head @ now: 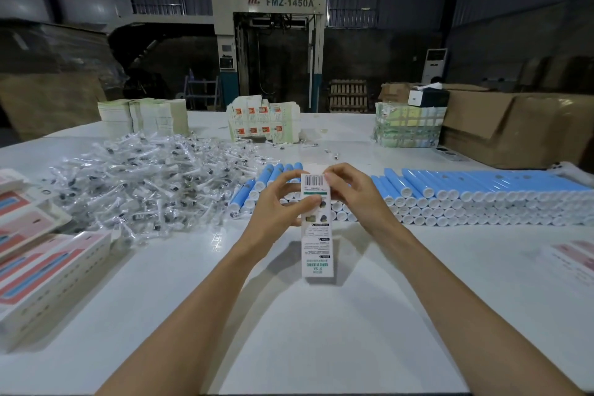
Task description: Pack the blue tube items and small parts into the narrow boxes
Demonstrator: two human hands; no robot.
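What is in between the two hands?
In the head view, a narrow white box with a barcode sits between the left hand and the right hand. Both hands pinch its far end.

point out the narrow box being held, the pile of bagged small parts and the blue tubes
narrow box (316, 235): head view, lower half of its printed face
pile of bagged parts (154, 183): head view, middle of the heap
blue tubes (482, 182): head view, top layer of the right-hand stack
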